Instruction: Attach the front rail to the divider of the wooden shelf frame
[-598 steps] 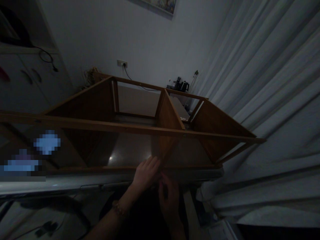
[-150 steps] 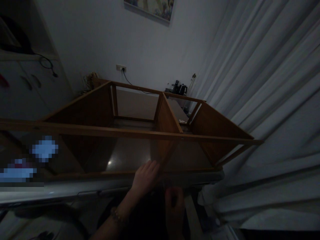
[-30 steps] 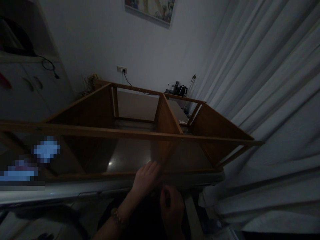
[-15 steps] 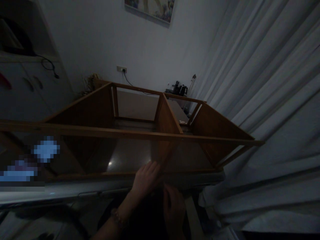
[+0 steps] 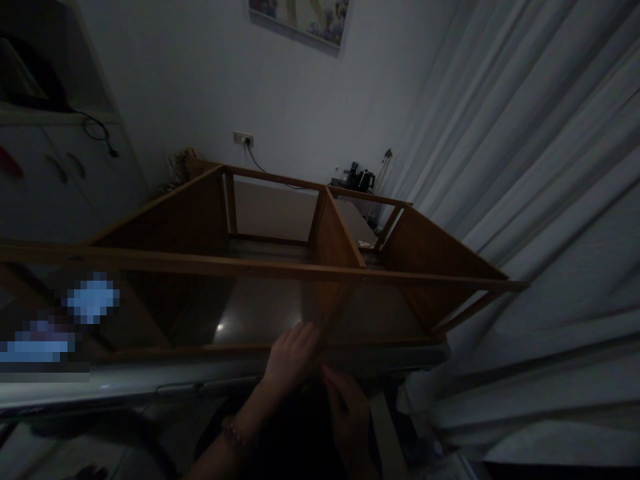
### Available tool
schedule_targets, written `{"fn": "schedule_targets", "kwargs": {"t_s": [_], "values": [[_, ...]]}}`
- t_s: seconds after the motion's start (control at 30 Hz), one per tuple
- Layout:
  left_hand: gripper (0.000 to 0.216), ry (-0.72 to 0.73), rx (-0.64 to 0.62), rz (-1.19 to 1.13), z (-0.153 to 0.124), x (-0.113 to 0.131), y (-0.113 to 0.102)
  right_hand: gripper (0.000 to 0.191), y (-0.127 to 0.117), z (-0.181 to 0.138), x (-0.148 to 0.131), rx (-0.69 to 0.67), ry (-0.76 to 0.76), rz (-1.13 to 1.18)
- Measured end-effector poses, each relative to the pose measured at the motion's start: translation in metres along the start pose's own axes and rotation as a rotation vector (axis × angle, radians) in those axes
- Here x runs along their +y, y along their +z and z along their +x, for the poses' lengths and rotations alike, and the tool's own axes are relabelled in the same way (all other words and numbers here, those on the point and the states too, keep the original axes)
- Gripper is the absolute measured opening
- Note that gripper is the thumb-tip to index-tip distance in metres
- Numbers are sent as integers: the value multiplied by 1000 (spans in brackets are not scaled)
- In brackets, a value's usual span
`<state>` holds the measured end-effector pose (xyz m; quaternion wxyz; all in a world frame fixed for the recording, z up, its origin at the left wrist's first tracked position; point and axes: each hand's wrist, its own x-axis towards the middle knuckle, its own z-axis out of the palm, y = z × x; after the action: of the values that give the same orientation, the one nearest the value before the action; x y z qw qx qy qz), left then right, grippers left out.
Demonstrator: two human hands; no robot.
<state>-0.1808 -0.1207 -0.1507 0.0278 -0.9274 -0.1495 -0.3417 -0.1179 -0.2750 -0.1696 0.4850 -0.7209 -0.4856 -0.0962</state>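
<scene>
A wooden shelf rack point(image 5: 260, 265) lies on its side across a table, with its middle board point(image 5: 335, 237) standing between two bays. My left hand point(image 5: 293, 353), a beaded bracelet at its wrist, is wrapped over the rack's near lower rail beside the foot of the middle crosspiece. Just to the right and lower, my right hand point(image 5: 347, 403) is closed in a pinch, its fingertips close under the same joint. Whatever lies between those fingertips is too dark and small to make out.
The table's light edge point(image 5: 135, 388) runs below the rack. White curtains point(image 5: 555, 220) hang along the right. Behind stand a black kettle point(image 5: 367, 179) and a wall socket point(image 5: 243, 139) with a plugged-in cord. White cabinets point(image 5: 55, 173) are at the left, near a pixelated patch.
My right hand has shifted slightly up and left, its fingertips nearer the rail joint. My left hand and the rack stay in place.
</scene>
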Motion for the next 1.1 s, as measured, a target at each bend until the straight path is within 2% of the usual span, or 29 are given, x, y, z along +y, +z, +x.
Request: {"fn": "schedule_targets", "kwargs": {"t_s": [0.2,0.33,0.43,0.63,0.9,1.1], "values": [[27,-8,-20,16,1,1,-3,22,-3,5,-3,-46,186,217],[31,-18,-27,31,1,2,-3,24,7,3,0,-35,386,397],[30,-13,-32,29,0,1,-2,32,18,1,2,4,467,525],[32,-8,-16,29,-1,1,-1,39,29,5,-8,93,454,568],[28,-17,-56,8,1,1,-5,34,19,14,-19,13,333,352],[28,-11,-54,14,2,1,-4,35,20,11,-21,-11,444,521]]}}
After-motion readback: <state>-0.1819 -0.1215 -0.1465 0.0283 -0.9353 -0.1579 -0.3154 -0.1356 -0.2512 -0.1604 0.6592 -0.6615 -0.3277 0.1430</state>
